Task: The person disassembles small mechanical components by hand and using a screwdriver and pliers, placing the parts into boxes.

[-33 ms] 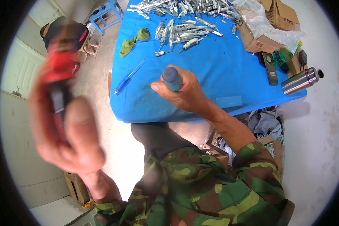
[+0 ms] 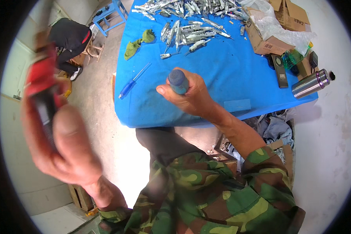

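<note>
- Fingers of the left hand curl round a red-and-black tool, its blurred shaft pointing up; the hand is raised at the left, clear of the table, with the thumb laid upward along the dark part of the handle
- Right hand closed round a blue-grey handle above the near part of the table, thumb out to the left, forearm slanting in from the lower right; what lies beneath that fist is hidden
- Handle in the right fist is cylindrical, its rounded, dull end facing up; the red on the left-hand tool looks smooth, though blur hides its exact kind
- Smooth blue cloth covers the table, with a screwdriver with a translucent blue handle and thin metal shaft lying to the left of the right hand
- Slender whitish pieces, some with thin metal ends, lie beyond the right hand, near a crumpled green rag
- Brown cardboard box holding crinkled clear plastic bears small dark printed marks; a brushed-steel flask lies tilted at the right corner
</note>
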`<state>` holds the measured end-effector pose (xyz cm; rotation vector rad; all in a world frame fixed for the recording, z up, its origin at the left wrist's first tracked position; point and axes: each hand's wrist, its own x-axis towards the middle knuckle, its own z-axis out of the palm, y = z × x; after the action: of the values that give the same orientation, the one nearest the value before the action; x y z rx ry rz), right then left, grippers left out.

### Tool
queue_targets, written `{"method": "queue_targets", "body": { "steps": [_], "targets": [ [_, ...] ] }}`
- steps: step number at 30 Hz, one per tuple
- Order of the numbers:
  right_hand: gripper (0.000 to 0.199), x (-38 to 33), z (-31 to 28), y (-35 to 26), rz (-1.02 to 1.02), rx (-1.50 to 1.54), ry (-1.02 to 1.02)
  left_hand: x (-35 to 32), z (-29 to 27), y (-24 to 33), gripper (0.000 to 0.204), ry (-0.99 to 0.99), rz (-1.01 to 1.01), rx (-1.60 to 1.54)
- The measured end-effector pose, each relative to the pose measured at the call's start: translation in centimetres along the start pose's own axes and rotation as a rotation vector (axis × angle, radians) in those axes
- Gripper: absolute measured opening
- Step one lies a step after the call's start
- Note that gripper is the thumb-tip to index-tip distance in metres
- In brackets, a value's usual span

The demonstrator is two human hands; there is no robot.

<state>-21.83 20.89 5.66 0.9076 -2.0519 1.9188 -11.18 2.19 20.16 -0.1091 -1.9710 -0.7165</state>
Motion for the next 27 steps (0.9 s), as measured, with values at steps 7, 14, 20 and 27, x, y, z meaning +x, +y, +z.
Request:
{"method": "queue_targets", "body": {
  "steps": [7,14,20,27],
  "targets": [
    [0.027,0.2,1.0,0.9,-0.164,0.053,0.061,-5.1,3.0,-0.4,0.061,-0.73,0.035,0.263],
    [0.024,-0.7,-0.4,0.4,0.049,0.076,0.022,1.2,-0.4,0.5,0.043,0.04,-0.167,0.055],
    [0.024,-0.4,0.9,0.5,-0.079,0.131,0.05,-5.5,3.2,-0.2,0.06,-0.751,0.063,0.327],
    [0.025,-0.6,-0.6,-0.5,0.074,0.054,-0.003,-1.1,-0.1,0.1,0.039,-0.163,-0.117,0.048]
  ]
}}
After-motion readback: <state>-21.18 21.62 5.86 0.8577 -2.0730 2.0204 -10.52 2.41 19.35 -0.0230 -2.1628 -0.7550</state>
